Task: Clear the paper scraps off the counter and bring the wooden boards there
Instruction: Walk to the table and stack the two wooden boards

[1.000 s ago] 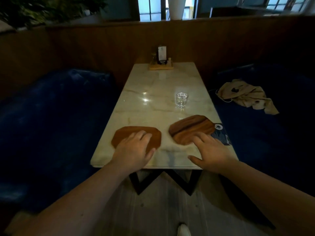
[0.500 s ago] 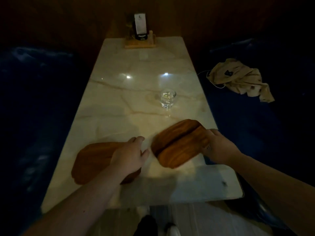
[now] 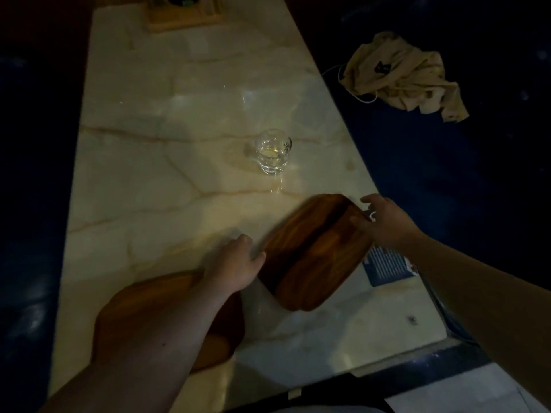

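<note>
Two boards on the marble table [image 3: 179, 120], our hands on them.

Card [image 3: 387, 265] at the table's right edge carries white print on dark blue, too small to read. Our right hand [image 3: 384, 225] reaches in from the right, fingers curled round the far right rim of the right board [image 3: 316, 251], which looks tilted, right side raised. Our left hand [image 3: 235, 266] lies palm down, fingers loosely spread, tips touching that board's left edge, wrist over the left board [image 3: 155, 305] near the table's front edge. Glass [image 3: 272, 152] stands mid-table; cloth [image 3: 402, 76] lies off the table, right.
</note>
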A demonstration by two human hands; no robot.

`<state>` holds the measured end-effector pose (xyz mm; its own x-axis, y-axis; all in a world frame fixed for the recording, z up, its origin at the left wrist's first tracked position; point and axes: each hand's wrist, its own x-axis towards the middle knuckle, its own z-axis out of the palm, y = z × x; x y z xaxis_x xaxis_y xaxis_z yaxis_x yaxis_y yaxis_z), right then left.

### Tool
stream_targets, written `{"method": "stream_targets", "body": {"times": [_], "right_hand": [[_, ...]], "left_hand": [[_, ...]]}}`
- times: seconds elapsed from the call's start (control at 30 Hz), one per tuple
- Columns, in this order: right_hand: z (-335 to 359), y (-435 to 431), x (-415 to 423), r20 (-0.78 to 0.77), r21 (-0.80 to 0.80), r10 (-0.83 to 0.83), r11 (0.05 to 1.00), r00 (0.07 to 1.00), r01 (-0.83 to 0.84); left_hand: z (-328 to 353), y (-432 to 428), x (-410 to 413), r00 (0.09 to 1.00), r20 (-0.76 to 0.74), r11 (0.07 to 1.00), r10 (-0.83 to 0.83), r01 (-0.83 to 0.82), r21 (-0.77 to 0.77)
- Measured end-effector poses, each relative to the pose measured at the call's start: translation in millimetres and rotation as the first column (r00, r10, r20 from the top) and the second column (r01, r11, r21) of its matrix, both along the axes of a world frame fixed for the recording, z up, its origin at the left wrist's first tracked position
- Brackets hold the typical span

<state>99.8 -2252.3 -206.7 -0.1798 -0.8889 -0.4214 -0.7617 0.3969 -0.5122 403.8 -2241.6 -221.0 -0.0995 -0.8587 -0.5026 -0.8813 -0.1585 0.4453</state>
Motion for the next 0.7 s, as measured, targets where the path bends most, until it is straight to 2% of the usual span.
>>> {"method": "stream_targets", "body": {"times": [0.1, 0.2, 0.33, 0.53, 0.7], "right_hand": [[-12.0, -16.8, -3.0, -0.007, 0.043, 0.005, 0.999, 1.0, -0.005], [-26.2, -30.2, -8.2, 0.007, 0.092, 0.066, 0.994, 0.998, -0.066], [-38.0, -37.2, -15.6, 0.003, 0.09, 0.127, 0.988, 0.992, -0.126], [-39.1, -32.4, -31.1, 0.175, 0.158, 0.002, 0.987, 0.985, -0.03], [-41.7, -5.1, -16.5, 0.32, 0.164, -0.081, 0.986, 0.944, 0.03]], "left_hand": [[-10.9, -1.3, -7.5, 0.998, 0.003, 0.995, 0.066, -0.066, 0.076], [-25.5, -0.5, -14.0, 0.963, -0.085, 0.958, 0.257, -0.242, 0.154], [-28.6, 4.7, -23.4, 0.909, -0.132, 0.914, 0.396, -0.376, 0.152], [-9.3, 16.2, -18.6, 0.812, -0.155, 0.826, 0.562, -0.542, 0.155], [9.6, 21.0, 15.0, 0.772, -0.188, 0.793, 0.608, -0.601, 0.098]]}}
